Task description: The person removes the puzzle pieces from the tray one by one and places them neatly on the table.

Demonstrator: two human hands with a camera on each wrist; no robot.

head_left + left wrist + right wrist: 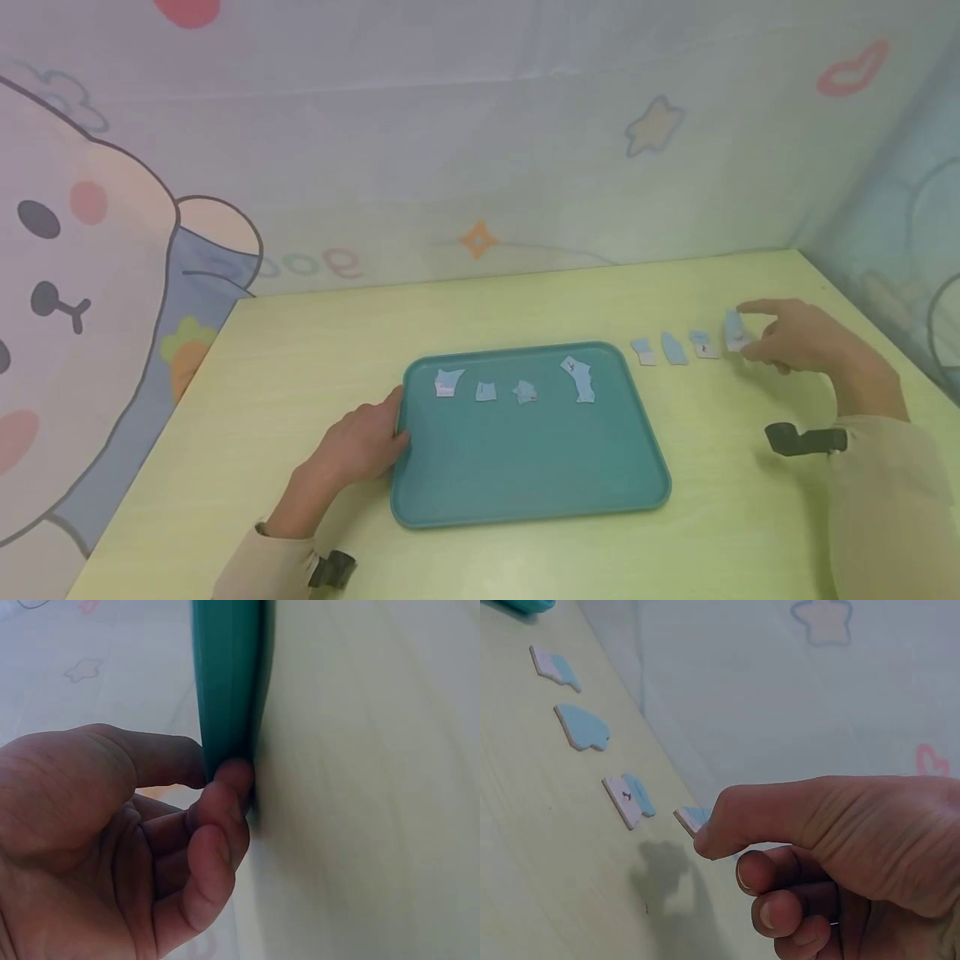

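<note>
A teal tray lies on the table, and my left hand grips its left rim, thumb on the rim and fingertips at its lower edge. In the left wrist view, the curled fingers meet the tray's side. To the right of the tray, my right hand pinches a light blue and white puzzle piece between thumb and index finger. Its thumb hides part of that piece in the right wrist view, while the other fingers curl in.
Three puzzle pieces, among them a plain blue one, line up between tray and right hand. Several more, including a long curved piece, lie along the tray's far side. A printed cloth hangs behind the pale yellow table.
</note>
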